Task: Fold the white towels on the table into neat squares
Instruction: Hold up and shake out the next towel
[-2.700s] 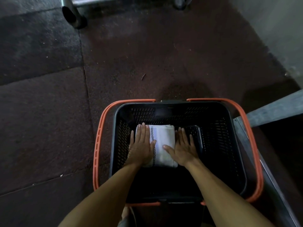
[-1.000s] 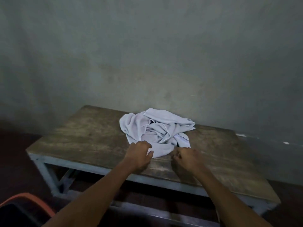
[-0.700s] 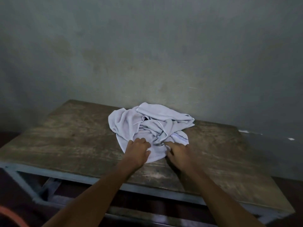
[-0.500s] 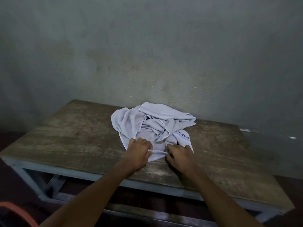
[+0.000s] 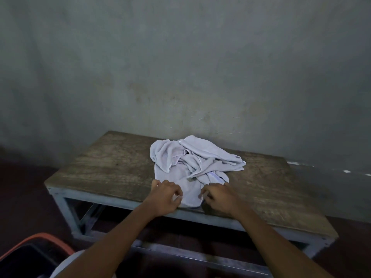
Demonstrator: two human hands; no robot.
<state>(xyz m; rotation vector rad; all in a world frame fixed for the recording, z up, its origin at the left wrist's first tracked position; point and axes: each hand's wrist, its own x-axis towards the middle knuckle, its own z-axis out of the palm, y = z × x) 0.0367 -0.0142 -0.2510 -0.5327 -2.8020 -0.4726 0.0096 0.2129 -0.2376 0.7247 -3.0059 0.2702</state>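
Towels heaped on the surface; left hand and right hand pinch the near edge. Best to pull one clear, then spread it flat.

Soft cloth towels; rough matt wood table.

The towel heap at the counter's middle is so bunched that I cannot count its towels, and its dark stitching is too small to read. My left fingers and right fingers curl over its near hem, hiding the corners. The picture's lower-left edge cuts off the basket.
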